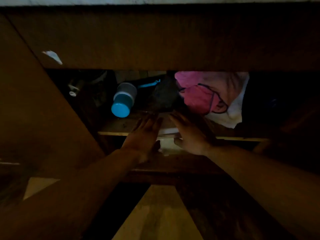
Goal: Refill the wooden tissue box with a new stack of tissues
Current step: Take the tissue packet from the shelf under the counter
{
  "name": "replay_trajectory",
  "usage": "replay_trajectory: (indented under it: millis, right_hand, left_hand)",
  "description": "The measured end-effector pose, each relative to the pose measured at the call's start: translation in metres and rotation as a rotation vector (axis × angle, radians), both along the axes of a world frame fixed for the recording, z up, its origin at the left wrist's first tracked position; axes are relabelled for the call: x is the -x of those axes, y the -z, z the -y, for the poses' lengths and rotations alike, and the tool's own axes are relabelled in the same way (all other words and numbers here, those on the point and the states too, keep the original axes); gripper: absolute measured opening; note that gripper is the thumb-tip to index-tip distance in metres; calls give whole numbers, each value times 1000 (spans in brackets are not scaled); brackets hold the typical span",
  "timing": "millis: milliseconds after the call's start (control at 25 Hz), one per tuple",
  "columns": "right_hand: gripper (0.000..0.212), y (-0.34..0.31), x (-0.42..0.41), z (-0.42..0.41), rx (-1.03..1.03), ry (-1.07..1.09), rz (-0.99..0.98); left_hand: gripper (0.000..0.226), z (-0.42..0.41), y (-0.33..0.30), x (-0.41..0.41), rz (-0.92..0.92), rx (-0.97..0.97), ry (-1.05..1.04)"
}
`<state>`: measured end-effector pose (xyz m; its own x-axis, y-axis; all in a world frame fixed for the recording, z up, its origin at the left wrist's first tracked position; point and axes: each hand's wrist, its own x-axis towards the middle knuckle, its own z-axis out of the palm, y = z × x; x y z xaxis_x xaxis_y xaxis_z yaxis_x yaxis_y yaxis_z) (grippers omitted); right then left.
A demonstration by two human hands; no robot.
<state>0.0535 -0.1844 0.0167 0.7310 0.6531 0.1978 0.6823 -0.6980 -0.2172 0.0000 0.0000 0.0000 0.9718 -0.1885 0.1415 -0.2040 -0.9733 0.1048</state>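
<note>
The scene is very dim. Both my arms reach into a low wooden cabinet. My left hand (144, 134) and my right hand (189, 134) lie with fingers stretched forward on either side of a flat brown object at the shelf's front edge, which looks like the wooden tissue box (164, 121). The palms press its two sides. A white strip, apparently tissue (167, 144), shows at its front and hangs a little below the shelf edge between my wrists. The far end of the box is lost in shadow.
On the shelf (112, 133) behind the hands lie a clear jar with a blue lid (122, 103), a dark lump (164, 96) and a pink and white bag (211, 96). An open cabinet door (43, 118) stands at left. A wooden panel (155, 40) overhangs.
</note>
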Motion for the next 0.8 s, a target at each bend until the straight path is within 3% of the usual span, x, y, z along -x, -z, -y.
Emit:
replay_trajectory:
  millis: [200,320,400,520,680,800]
  right_hand:
    - [60,27,-8,-5,-22,-20,36]
    - [69,22,-7,-4,-40,-15,-39]
    - [72,12,-1,-1,64,-13,-44]
    - [46,-23,22,12,149,-27,-29]
    - [45,-93,76,28,137,-38,11]
    - [40,-165,119,38,82,-71,-92]
  left_hand:
    - [67,7,4,3,29,237,-60]
    - [59,9,-8,8,-13,224,-37]
    - [51,8,-21,16,-74,259,-78]
    - [52,7,-53,38,-152,216,-85]
    - [50,12,-118,87,-196,254,-102]
    - [40,17,-182,137,-223,326,-84]
